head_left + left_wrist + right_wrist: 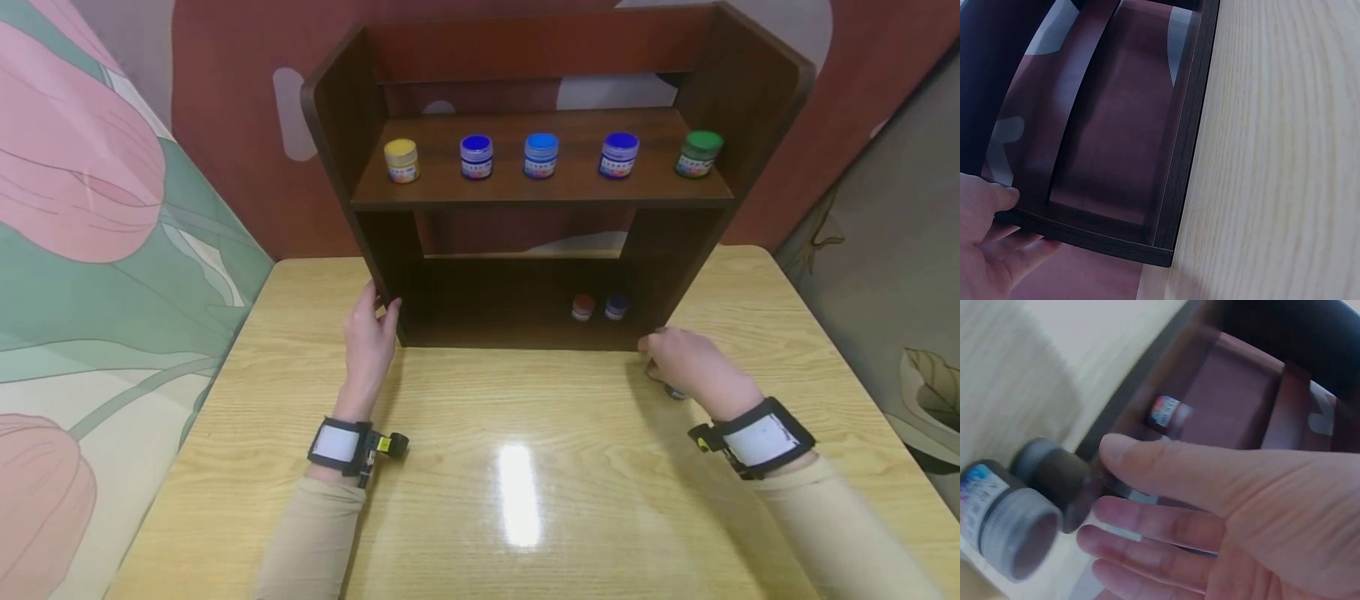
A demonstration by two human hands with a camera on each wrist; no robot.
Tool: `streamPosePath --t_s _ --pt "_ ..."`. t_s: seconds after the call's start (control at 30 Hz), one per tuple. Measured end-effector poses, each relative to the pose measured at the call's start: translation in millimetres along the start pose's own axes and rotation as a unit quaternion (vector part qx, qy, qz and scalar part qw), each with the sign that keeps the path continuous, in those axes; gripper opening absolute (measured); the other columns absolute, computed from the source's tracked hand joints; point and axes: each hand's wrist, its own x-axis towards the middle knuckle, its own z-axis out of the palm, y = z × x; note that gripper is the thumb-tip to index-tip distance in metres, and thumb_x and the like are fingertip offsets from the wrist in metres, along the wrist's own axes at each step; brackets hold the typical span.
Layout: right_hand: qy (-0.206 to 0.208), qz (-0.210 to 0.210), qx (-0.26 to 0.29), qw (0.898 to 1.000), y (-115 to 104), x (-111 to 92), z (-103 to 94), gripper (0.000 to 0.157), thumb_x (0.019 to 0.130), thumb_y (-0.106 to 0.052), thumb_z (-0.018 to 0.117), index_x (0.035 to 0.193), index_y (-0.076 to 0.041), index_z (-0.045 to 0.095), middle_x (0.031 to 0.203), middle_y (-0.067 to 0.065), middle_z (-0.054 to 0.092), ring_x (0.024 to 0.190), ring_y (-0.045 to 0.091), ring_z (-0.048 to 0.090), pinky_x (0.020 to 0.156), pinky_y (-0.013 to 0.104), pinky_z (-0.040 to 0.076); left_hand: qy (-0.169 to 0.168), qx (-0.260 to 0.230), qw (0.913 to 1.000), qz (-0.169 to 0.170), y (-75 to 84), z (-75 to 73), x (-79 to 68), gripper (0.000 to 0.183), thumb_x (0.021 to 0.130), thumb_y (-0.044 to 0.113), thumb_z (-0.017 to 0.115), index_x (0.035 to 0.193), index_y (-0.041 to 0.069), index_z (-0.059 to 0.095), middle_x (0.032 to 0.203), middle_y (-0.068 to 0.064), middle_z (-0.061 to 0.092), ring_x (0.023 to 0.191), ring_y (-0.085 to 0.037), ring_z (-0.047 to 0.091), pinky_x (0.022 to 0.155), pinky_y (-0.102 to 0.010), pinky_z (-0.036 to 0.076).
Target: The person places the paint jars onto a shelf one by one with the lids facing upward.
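Pinching the shelf (pixel 487 312), upper centre, with our left hand (pixel 367 340), our right hand (pixel 693 367) at its corner, grip unclear, two jars (pixel 1010 519) nearby.

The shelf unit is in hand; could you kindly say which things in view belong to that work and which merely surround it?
Likely belongs:
brown shelf unit
left hand gripping it
right hand at its corner
five upper lidded jars
two lower jars
two jars beside that hand

Surroundings:
wooden table
floral backdrop
wrist straps
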Motion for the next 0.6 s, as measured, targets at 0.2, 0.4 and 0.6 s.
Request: streamPosePath --t_s 0.2,0.4,0.6 --pt "0.038 -0.015 -0.011 0.999 2 -1 12.5 0.024 0.071 0.010 0.062 0.063 -0.009 0.052 0.061 0.002 0.048 0.055 0.020 0.048 0.047 0.042 0.048 0.001 -0.001 1.0000 -0.001 0.8 0.0 0.5 0.035 0.096 0.013 0.059 0.128 0.000 0.056 0.123 -0.023 0.066 0.111 -0.039 0.065 0.081 -0.044 0.061" --pt "0.063 -0.026 -0.031 0.997 4 -1 21.5 0.027 0.072 0.014 0.057 0.063 -0.009 0.048 0.063 0.008 0.052 0.057 0.026 0.054 0.048 0.045 0.051 0.001 0.002 1.0000 -0.003 1.8 -0.5 0.3 0.035 0.097 0.014 0.058 0.129 0.001 0.056 0.123 -0.023 0.066 0.111 -0.038 0.065 0.081 -0.044 0.061" --pt "0.079 -0.036 -0.047 0.995 5 -1 26.1 0.023 0.077 0.013 0.059 0.068 -0.006 0.051 0.069 0.015 0.059 0.063 0.037 0.060 0.048 0.051 0.053 -0.001 0.004 1.0000 -0.005 1.9 -0.4 0.1 0.035 0.097 0.016 0.059 0.129 0.001 0.056 0.123 -0.023 0.066 0.112 -0.038 0.065 0.081 -0.045 0.061"
